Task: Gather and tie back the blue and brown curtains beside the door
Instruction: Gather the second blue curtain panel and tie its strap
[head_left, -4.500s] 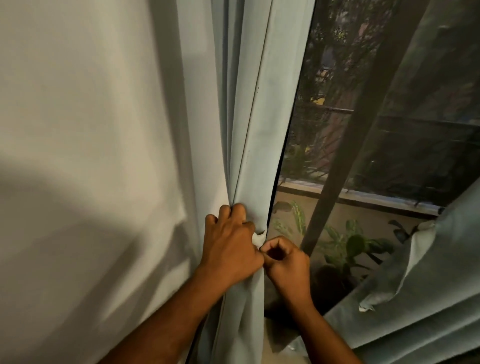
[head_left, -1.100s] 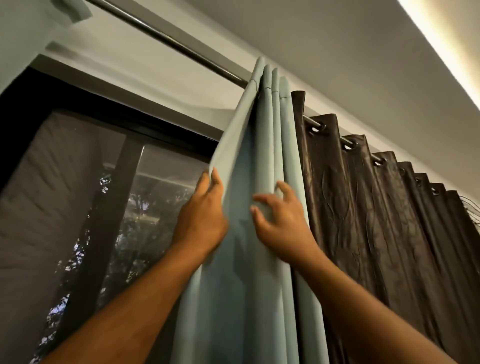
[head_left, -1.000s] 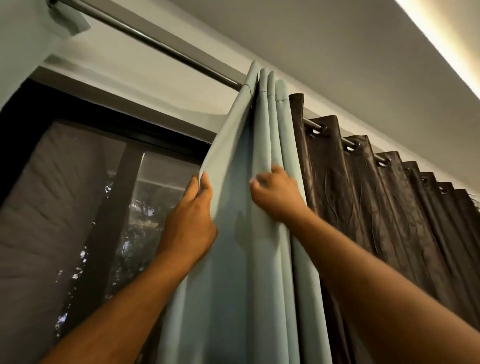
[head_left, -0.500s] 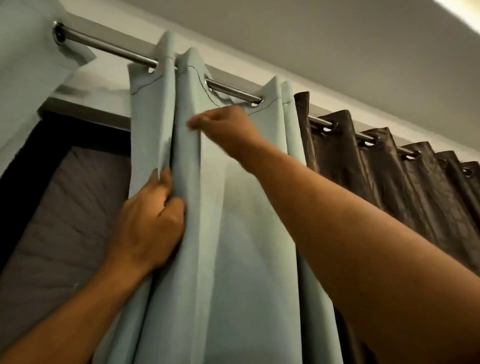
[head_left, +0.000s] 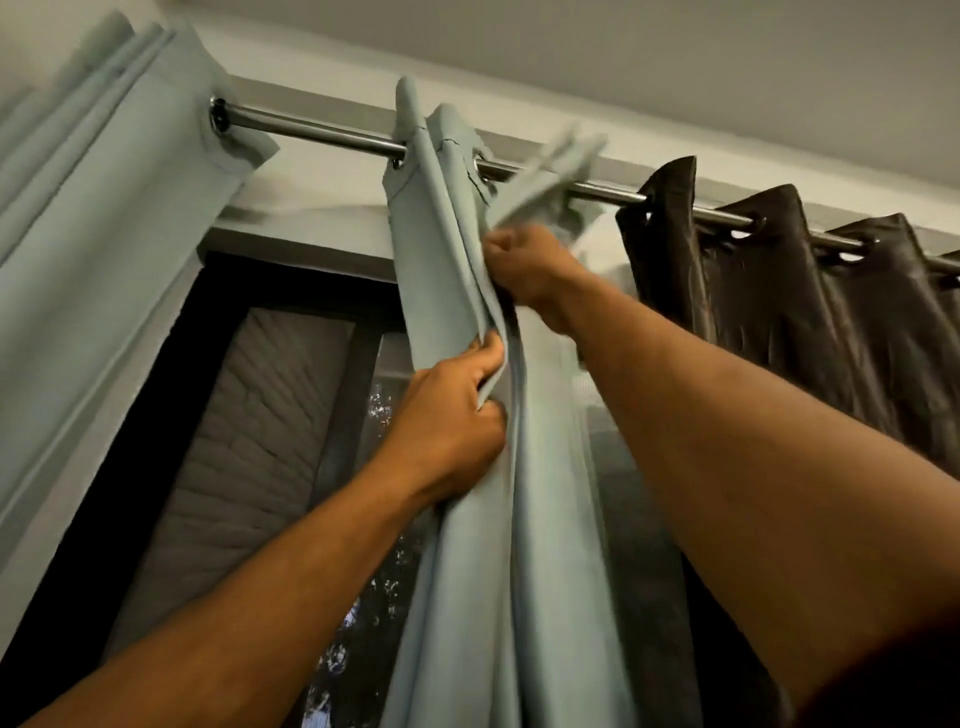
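A light blue curtain (head_left: 524, 519) hangs in folds from a metal rod (head_left: 332, 136) near the ceiling. My left hand (head_left: 447, 426) grips a bunch of its folds from the left, fingers curled round the cloth. Higher up, my right hand (head_left: 530, 265) pinches the upper folds just under the rod; the curtain's top right part is blurred with motion. To the right a brown curtain (head_left: 789, 291) hangs pleated on the same rod by its eyelets, apart from both hands.
A second light blue curtain (head_left: 93, 223) hangs gathered at the far left of the rod. Between the blue curtains is the dark door frame (head_left: 171, 374) with glass (head_left: 363, 519) and foliage beyond. The pale ceiling (head_left: 623, 67) is close above.
The blue curtain's folds have been pushed together and slid right along the rod, baring more rod and door glass on the left. Both hands moved right with the cloth.
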